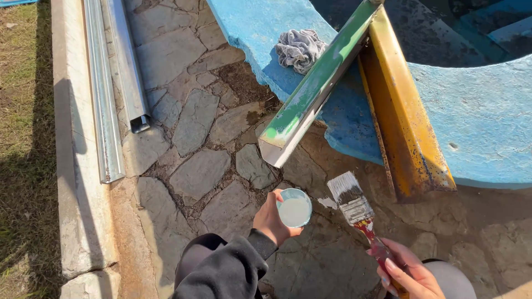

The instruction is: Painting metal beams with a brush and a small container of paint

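Where the stone paving (199, 171) meets the big blue curved slab (476, 122), two long painted channels lean off the slab's edge, their lower ends toward the person: a green one (316, 88) running down to the left and a yellow one (404, 122) beside it on the right, the two touching near their tops. Two bare metal channels (111, 83) lie well apart on the far left along the kerb, and a crumpled grey rag (300, 49) sits on the slab.

Lower down, the left hand (271, 218) has its grip closed around a small cup of white paint (294, 208), just below the green channel's open end. The right hand (410, 274) is closed on the red handle of a flat paintbrush (354, 202), whose long axis slants up and left, bristles near the cup and between both channel ends. Nothing stands between brush and cup.
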